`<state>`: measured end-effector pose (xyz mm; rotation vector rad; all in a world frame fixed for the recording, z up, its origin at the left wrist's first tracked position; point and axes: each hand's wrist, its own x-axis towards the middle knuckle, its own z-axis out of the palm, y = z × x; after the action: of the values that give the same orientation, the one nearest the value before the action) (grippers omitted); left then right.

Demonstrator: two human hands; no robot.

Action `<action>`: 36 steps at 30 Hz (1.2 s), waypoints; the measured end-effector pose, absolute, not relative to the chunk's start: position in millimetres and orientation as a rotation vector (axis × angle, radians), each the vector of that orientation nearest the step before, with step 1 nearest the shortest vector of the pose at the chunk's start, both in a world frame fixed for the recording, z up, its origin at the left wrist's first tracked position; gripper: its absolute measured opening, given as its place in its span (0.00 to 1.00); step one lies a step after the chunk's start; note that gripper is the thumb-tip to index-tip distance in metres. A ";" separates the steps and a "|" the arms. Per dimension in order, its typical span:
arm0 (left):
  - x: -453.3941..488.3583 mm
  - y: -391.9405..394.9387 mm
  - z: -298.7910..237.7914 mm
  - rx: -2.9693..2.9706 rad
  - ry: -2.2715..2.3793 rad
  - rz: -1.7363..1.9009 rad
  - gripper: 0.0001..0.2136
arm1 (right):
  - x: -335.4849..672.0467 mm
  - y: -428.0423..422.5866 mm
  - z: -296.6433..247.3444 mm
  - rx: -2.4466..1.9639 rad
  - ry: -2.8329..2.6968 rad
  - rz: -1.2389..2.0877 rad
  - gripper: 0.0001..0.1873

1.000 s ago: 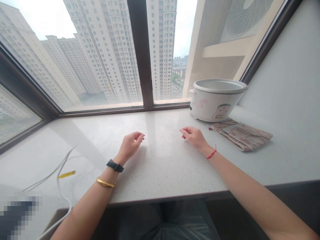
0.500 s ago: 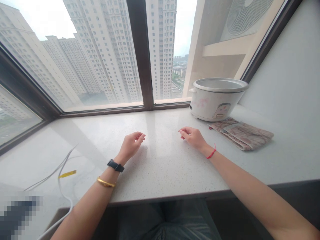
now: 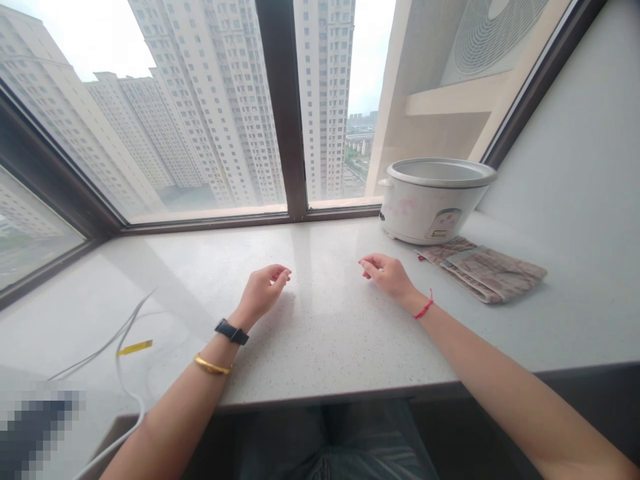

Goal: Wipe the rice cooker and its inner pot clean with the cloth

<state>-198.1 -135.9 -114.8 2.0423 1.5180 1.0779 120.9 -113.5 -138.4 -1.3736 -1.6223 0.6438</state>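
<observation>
Over the middle of the white speckled countertop, my left hand is loosely closed, its thumb and fingertips drawn together and nothing showing between them. A black watch and a gold bangle circle that wrist. My right hand faces it across a gap, curled in the same way with nothing visible in it, and a red string bracelet is on its wrist. Nearest to the right hand lies a folded brown patterned cloth. Behind the cloth stands a white rice cooker without a lid.
On the left, a white cable with a yellow tag runs over the counter and under my left forearm. A pixelated dark patch covers the lower left corner. The dark window frame borders the back, and a white wall the right.
</observation>
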 end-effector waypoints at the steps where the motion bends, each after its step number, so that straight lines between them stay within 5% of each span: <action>1: -198.1 -135.7 -115.1 2.045 1.517 1.078 0.14 | 120.8 -113.7 -138.3 -1.373 -1.622 0.648 0.17; 36: -197.6 -134.3 -120.4 2.099 1.511 1.063 0.13 | 120.7 -115.6 -134.4 -1.384 -1.639 0.645 0.17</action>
<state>-197.6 -134.3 -120.4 2.0986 1.5114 1.0628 120.7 -115.6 -134.4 -1.3835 -1.6388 0.6455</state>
